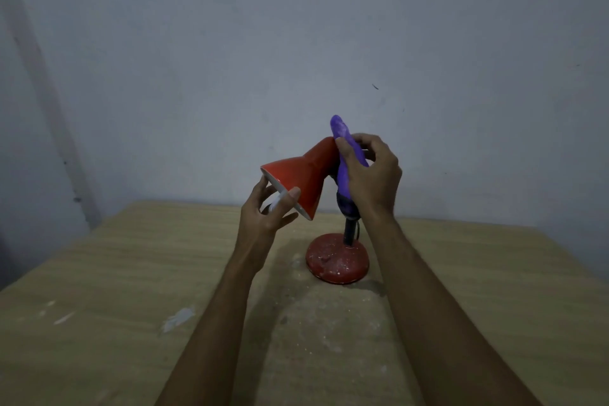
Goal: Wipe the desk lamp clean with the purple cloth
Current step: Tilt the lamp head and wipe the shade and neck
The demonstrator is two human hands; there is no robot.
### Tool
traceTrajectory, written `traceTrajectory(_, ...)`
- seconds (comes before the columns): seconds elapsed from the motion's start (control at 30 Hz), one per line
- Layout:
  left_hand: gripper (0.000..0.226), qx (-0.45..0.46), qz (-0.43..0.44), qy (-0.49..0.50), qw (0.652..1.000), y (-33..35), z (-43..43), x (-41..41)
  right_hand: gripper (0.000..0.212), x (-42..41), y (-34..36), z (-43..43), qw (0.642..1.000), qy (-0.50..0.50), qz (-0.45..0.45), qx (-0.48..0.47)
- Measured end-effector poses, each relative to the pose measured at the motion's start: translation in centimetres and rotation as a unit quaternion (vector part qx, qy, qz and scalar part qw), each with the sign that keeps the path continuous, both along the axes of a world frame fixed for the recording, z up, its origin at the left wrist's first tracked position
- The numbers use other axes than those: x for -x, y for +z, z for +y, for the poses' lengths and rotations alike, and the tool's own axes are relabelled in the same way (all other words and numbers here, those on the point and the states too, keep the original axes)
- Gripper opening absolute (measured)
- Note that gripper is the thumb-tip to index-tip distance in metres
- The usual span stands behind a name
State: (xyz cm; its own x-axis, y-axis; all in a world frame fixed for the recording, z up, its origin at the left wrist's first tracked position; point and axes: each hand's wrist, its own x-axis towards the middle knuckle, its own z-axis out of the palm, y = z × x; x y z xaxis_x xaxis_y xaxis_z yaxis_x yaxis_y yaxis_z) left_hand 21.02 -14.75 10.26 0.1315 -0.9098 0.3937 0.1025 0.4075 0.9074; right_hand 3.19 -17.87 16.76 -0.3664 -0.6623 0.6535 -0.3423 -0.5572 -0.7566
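At a dust-flecked wooden table (131, 290) against a bare grey wall (296, 43), my left hand (263, 211) grips the shade rim of the red lamp (306, 181), which stands mid-table. My right hand (372, 175) has its fingers clamped on the cloth (346, 155), pressing it to the shade's narrow end.

One view only, and we are taking it from a head-worn wide-angle camera. We are facing forward and tilting down, across the wooden table (115, 290) toward the grey wall (296, 26), which is filling the upper half. We are working close in: the forearms are entering from the bottom edge, and the left hand (265, 208) and right hand (374, 175) are meeting the desk lamp (303, 175) near frame centre.
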Motion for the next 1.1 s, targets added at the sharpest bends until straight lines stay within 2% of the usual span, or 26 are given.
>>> traceTrajectory(0.13,0.085,-0.008,0.000,0.002,1.000,0.2,0.2,0.2,0.029,-0.4,-2.2,0.9,0.999,0.018,0.016,0.026)
traceTrajectory(0.23,0.085,-0.015,0.001,0.011,1.000,0.7,0.1,0.6,0.023,-1.4,-4.7,1.8,0.996,0.061,0.043,0.050)
traceTrajectory(0.37,0.096,-0.026,0.003,0.025,0.999,0.7,0.1,0.6,0.023,-2.4,-7.4,2.3,0.989,0.132,-0.043,-0.051)
traceTrajectory(0.43,0.102,-0.029,0.004,0.029,0.999,0.7,0.4,0.8,0.024,-2.6,-7.9,2.7,0.974,0.161,-0.105,-0.118)
traceTrajectory(0.53,0.107,-0.029,-0.002,0.039,0.999,0.9,0.4,1.3,0.014,-2.7,-8.2,3.7,0.939,0.203,-0.164,-0.223)
traceTrajectory(0.63,0.112,-0.035,-0.010,0.058,0.998,1.0,0.5,1.7,0.013,-2.6,-8.9,4.1,0.907,0.229,-0.213,-0.283)
traceTrajectory(0.8,0.084,-0.035,-0.013,0.066,0.997,1.1,1.3,2.0,0.019,-2.7,-7.8,3.5,0.875,0.274,-0.233,-0.324)
traceTrajectory(0.93,0.085,-0.026,-0.027,0.068,0.997,1.5,2.0,2.0,0.025,-3.1,-6.5,3.2,0.832,0.332,-0.271,-0.353)
traceTrajectory(1.03,0.090,-0.029,-0.027,0.076,0.996,1.4,2.3,2.3,0.028,-2.5,-7.4,3.6,0.828,0.338,-0.294,-0.336)
traceTrajectory(1.1,0.103,-0.038,-0.021,0.089,0.995,1.2,2.3,2.7,0.032,-1.8,-7.8,4.7,0.834,0.320,-0.327,-0.309)
